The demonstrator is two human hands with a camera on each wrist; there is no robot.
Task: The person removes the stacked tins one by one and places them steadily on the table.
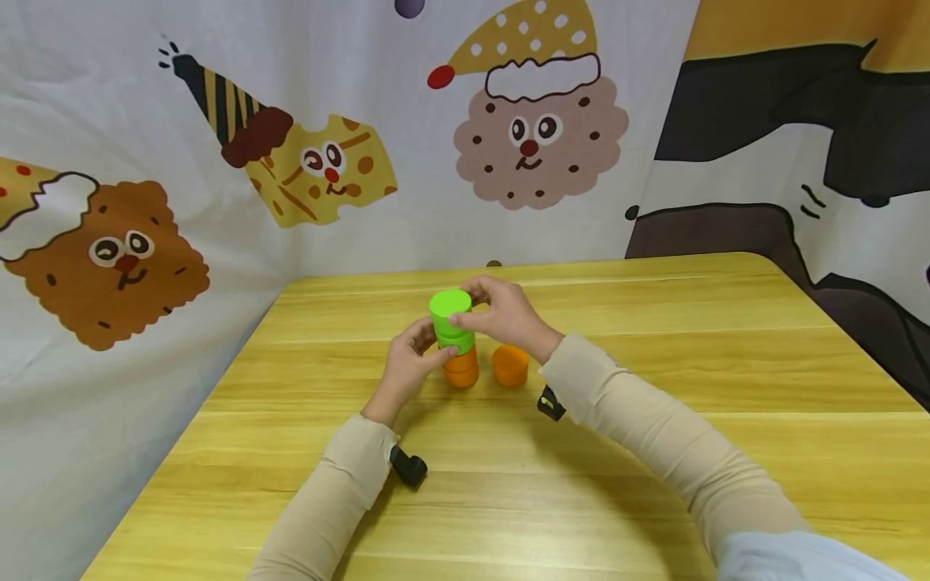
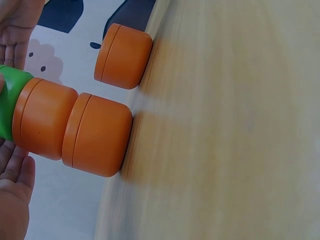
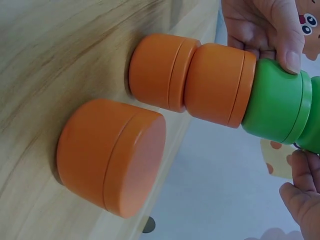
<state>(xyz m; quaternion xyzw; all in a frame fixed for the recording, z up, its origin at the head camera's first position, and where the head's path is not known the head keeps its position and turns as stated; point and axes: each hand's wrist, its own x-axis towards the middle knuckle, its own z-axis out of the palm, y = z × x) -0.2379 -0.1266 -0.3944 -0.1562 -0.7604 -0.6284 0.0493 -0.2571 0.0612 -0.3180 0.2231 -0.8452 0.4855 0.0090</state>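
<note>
Four small round lidded jars stand in an upright stack: two orange at the bottom, two green above. My left hand (image 1: 407,367) holds the lower green jar (image 3: 275,102), its thumb on the near side and fingers round the left. Higher up, my right hand (image 1: 506,315) grips the top green jar (image 1: 446,303), thumb in front and fingers behind. The upper orange jar (image 3: 217,82) sits on the bottom orange jar (image 3: 156,70), which rests on the table. Just right of the stack is a separate orange jar (image 1: 510,367).
The wood-grain table (image 1: 508,500) reaches back to a white cloth (image 1: 407,242) printed with cartoon snacks. A black wrist strap (image 1: 408,468) hangs below the left cuff, and another strap (image 1: 550,403) below the right.
</note>
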